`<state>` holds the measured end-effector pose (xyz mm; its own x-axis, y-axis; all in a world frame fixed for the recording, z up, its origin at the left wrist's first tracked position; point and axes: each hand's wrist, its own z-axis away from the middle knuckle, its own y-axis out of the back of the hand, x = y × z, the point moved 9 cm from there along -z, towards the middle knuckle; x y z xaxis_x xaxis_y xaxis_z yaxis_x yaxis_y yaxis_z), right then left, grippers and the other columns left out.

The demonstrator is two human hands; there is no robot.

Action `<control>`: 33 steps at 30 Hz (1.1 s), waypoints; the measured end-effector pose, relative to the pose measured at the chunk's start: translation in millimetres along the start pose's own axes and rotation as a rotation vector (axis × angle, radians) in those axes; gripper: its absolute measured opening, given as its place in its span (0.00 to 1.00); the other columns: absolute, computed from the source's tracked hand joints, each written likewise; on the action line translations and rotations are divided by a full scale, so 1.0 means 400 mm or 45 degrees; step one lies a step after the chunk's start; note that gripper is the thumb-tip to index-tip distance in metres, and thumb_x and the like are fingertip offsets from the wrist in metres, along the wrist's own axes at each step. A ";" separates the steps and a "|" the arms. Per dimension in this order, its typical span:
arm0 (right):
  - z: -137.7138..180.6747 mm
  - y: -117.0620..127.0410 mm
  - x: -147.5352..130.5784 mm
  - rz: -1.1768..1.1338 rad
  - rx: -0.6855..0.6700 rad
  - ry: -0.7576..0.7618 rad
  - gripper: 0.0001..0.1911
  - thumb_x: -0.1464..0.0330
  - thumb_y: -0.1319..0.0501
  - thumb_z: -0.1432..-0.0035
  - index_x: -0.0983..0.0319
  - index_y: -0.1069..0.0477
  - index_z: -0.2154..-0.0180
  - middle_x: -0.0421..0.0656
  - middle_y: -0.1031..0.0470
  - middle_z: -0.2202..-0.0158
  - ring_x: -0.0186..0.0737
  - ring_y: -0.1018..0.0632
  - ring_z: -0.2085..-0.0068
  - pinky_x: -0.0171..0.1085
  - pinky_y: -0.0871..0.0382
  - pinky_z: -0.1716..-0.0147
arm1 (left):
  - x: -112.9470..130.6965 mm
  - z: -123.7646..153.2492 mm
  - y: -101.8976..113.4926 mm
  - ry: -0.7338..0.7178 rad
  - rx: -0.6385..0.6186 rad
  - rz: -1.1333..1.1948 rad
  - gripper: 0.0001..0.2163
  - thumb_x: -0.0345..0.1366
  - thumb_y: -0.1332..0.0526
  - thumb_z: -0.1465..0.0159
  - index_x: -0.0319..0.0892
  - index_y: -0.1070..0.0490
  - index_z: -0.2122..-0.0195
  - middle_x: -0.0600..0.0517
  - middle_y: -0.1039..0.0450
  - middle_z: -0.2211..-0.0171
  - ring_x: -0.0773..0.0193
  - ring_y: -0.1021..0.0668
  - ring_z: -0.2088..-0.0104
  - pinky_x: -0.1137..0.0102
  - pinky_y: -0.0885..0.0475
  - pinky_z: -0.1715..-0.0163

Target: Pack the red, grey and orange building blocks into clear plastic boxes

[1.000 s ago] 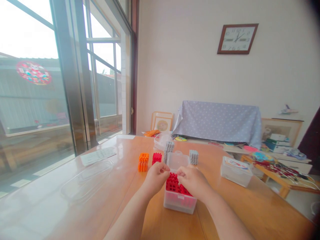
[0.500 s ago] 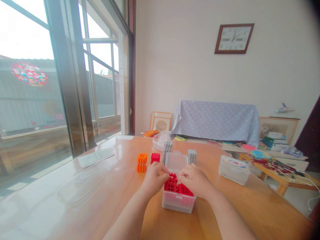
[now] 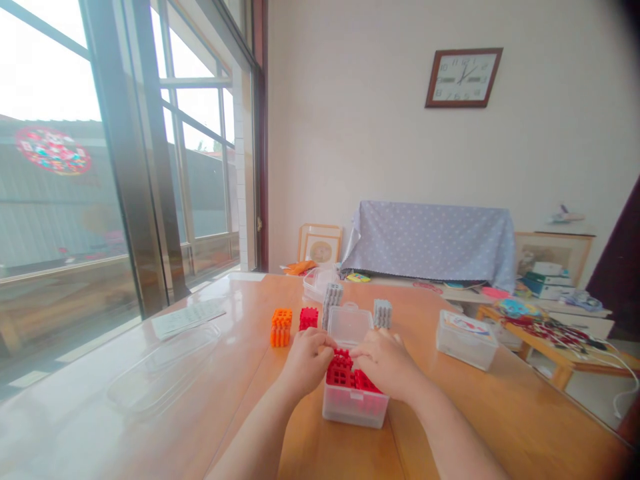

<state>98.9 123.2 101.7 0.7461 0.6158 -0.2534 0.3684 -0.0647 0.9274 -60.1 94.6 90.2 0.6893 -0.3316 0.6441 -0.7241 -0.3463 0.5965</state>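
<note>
A clear plastic box (image 3: 354, 412) stands on the table in front of me, its hinged lid (image 3: 351, 325) raised at the back. Red lattice-patterned plastic building blocks (image 3: 341, 377) fill it in stacks. My left hand (image 3: 309, 360) is at the box's left rim, thumb and fingers closed on the edge of the red blocks. From the right, my right hand (image 3: 386, 360) reaches over the box, its bent fingers closed at the back of the red blocks. The fingertips of both hands are partly hidden.
Orange blocks (image 3: 281, 328), a red stack (image 3: 309, 318) and two grey stacks, left (image 3: 333, 303) and right (image 3: 383, 313), stand behind the box. A lidded box (image 3: 467, 340) sits at right. A clear lid (image 3: 163, 370) and a sheet (image 3: 189, 317) lie at left.
My right hand has shifted left, its fingers now farther over the red blocks. The left hand stays at the box's left rim. The view has turned slightly.
</note>
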 end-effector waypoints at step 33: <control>0.083 -0.086 0.391 -0.416 -0.230 -0.399 0.38 0.59 0.26 0.62 0.59 0.25 0.46 0.50 0.24 0.45 0.52 0.23 0.48 0.41 0.31 0.52 | -0.062 0.004 0.030 0.292 0.140 0.257 0.11 0.39 0.41 0.41 0.42 0.21 0.63 0.49 0.20 0.62 0.58 0.21 0.63 0.66 0.29 0.61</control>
<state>221.6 195.7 21.1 0.7489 0.3130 -0.5841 0.5297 0.2467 0.8115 -85.9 97.3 80.5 0.4995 -0.2008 0.8427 -0.8297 -0.3908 0.3987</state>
